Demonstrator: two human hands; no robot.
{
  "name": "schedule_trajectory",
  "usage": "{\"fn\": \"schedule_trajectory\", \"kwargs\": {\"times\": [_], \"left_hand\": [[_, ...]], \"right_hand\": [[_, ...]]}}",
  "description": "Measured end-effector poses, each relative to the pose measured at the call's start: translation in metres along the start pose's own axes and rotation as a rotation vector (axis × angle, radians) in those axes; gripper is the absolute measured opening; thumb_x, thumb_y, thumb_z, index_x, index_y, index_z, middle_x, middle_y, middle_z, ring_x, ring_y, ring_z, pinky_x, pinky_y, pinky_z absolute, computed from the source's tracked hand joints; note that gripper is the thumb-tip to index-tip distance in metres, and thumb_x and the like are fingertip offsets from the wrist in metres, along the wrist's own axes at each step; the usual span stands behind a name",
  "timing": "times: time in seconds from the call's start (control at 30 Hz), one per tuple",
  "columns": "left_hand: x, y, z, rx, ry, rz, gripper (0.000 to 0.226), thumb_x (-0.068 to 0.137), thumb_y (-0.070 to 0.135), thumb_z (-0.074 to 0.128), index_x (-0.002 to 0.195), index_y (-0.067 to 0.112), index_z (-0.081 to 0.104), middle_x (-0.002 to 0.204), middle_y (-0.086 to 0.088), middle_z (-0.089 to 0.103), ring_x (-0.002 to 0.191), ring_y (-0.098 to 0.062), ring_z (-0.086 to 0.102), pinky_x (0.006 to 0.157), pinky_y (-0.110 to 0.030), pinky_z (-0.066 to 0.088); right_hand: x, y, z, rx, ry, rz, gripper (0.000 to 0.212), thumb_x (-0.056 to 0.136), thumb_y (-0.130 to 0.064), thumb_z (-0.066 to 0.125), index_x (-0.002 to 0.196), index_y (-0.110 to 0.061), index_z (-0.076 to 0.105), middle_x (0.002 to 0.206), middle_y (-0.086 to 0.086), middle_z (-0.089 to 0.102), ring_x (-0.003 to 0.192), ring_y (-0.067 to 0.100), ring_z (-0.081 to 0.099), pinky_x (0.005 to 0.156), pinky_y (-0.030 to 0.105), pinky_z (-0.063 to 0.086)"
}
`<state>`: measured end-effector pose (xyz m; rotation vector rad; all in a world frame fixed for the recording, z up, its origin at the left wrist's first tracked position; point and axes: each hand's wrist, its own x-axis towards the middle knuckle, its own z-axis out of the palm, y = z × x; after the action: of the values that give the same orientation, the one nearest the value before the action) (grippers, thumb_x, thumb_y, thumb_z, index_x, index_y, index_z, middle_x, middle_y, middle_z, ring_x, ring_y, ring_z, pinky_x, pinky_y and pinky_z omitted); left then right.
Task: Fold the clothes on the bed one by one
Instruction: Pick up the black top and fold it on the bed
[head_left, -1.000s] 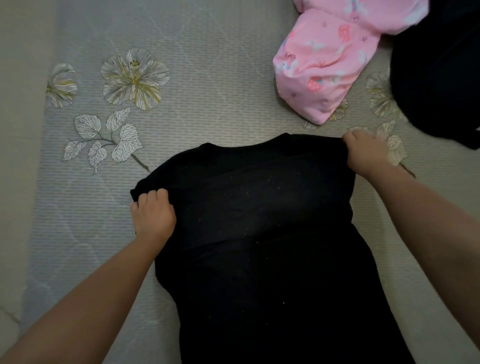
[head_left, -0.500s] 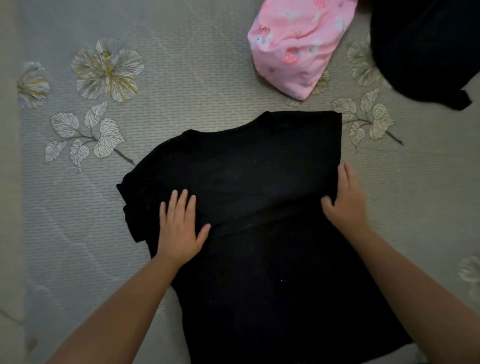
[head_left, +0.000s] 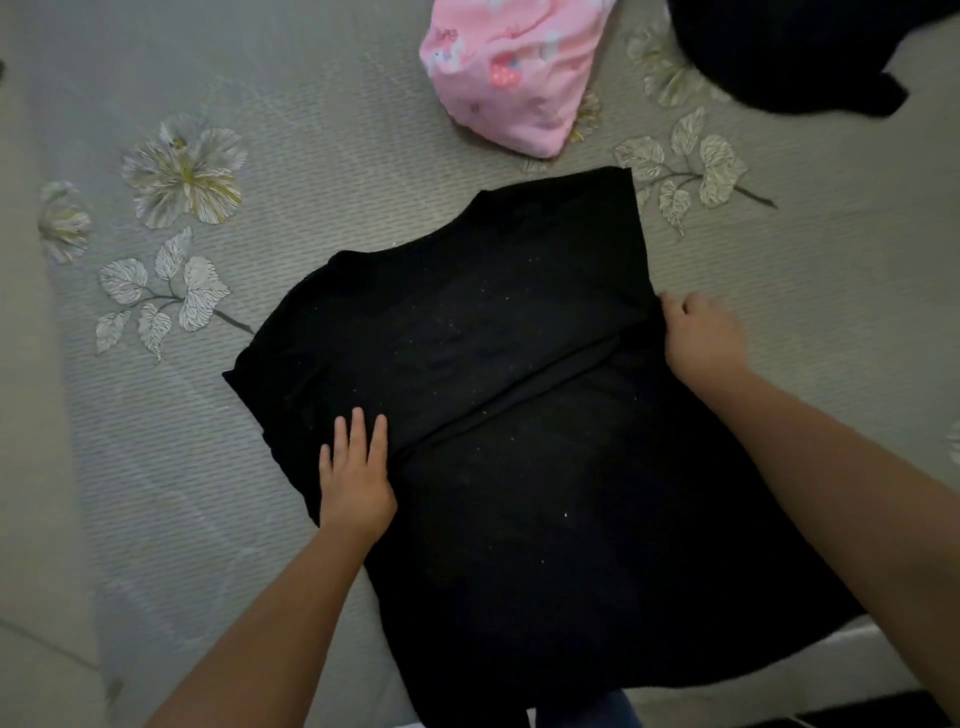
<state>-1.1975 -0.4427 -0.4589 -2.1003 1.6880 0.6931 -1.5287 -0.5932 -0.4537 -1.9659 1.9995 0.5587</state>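
Black T-shirt lies on the floral bedsheet, top part folded down over the body. Left hand rests flat on it, fingers straight. Right hand at the shirt's right edge, fingers curled (cannot tell if pinching fabric). Pink garment beyond.

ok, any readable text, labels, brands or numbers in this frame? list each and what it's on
None readable.
Black t-shirt: no print or tag showing, only pale specks.
Pink printed garment: cartoon figures, no legible lettering.
Dark garment at top right: nothing visible.
Bedsheet: flower and leaf pattern only, no words.
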Motion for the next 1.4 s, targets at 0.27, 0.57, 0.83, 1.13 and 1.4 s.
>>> {"fn": "schedule_trajectory", "kwargs": {"times": [0.27, 0.57, 0.83, 1.13, 1.4], "left_hand": [[-0.046, 0.021, 0.022, -0.085, 0.173, 0.082, 0.067, 0.083, 0.008, 0.055, 0.142, 0.003, 0.026, 0.151, -0.02, 0.018, 0.141, -0.033, 0.01, 0.112, -0.048, 0.006], [-0.179, 0.057, 0.113, 0.005, -0.018, 0.176, 0.055, 0.067, 0.026, 0.062, 0.11, -0.009, 0.061, 0.118, -0.031, 0.057, 0.106, -0.047, 0.056, 0.082, -0.064, 0.041], [-0.226, 0.089, 0.144, -0.032, 0.081, 0.209, 0.06, 0.069, 0.001, 0.074, 0.124, -0.006, 0.051, 0.132, -0.027, 0.047, 0.123, -0.044, 0.043, 0.099, -0.062, 0.029], [-0.249, 0.207, 0.18, -0.129, 0.015, 0.393, 0.074, 0.083, 0.046, 0.059, 0.139, 0.006, 0.033, 0.149, -0.01, 0.03, 0.139, -0.021, 0.025, 0.113, -0.041, 0.02], [-0.231, 0.247, 0.193, -0.347, 0.194, 0.059, 0.065, 0.076, 0.025, 0.07, 0.133, 0.006, 0.045, 0.136, -0.01, 0.048, 0.128, -0.023, 0.042, 0.106, -0.048, 0.025]], "right_hand": [[-0.091, 0.035, 0.051, 0.105, 0.021, 0.014, 0.068, 0.088, -0.019, 0.053, 0.143, 0.0, 0.02, 0.145, 0.024, 0.028, 0.125, 0.039, 0.037, 0.098, 0.049, 0.029], [-0.208, 0.123, 0.108, 0.127, -0.077, 0.152, 0.066, 0.085, -0.017, 0.059, 0.14, 0.001, 0.027, 0.118, 0.028, 0.052, 0.107, 0.041, 0.05, 0.095, 0.05, 0.03], [-0.254, 0.16, 0.1, 0.299, -0.102, 0.063, 0.067, 0.087, 0.002, 0.048, 0.146, -0.012, 0.019, 0.109, 0.026, 0.061, 0.095, 0.041, 0.057, 0.079, 0.04, 0.042], [-0.253, 0.173, 0.064, 0.075, 0.046, -0.268, 0.024, 0.077, 0.016, 0.052, 0.093, 0.009, 0.068, 0.115, 0.031, 0.05, 0.071, 0.042, 0.059, 0.065, 0.041, 0.046], [-0.231, 0.187, 0.039, 0.036, 0.002, -0.354, 0.028, 0.084, 0.009, 0.047, 0.106, 0.009, 0.064, 0.124, 0.022, 0.05, 0.105, 0.034, 0.054, 0.085, 0.019, 0.033]]}}
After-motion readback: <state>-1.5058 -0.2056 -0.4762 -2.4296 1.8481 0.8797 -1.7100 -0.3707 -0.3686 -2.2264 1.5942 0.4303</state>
